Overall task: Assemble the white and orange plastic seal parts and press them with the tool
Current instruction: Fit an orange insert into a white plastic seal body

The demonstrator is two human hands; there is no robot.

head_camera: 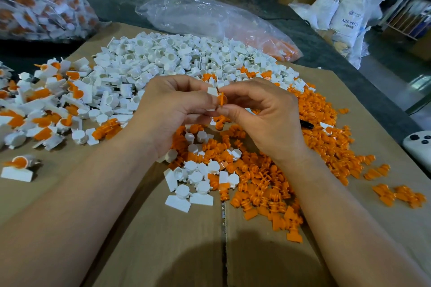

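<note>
Orange plastic: insert [221,99] pinched in right hand [263,114], touching white cap [212,91] pinched in left hand [172,109], both raised above cardboard [163,240], between the loose heaps. Judgement: square the insert to the cap's mouth before pushing; a skewed entry would probably jam

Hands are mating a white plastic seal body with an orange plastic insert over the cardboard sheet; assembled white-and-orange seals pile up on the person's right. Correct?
No. In the head view the assembled white-and-orange seals pile up on the person's left; the right side holds loose orange plastic inserts. Rest stands.
</note>
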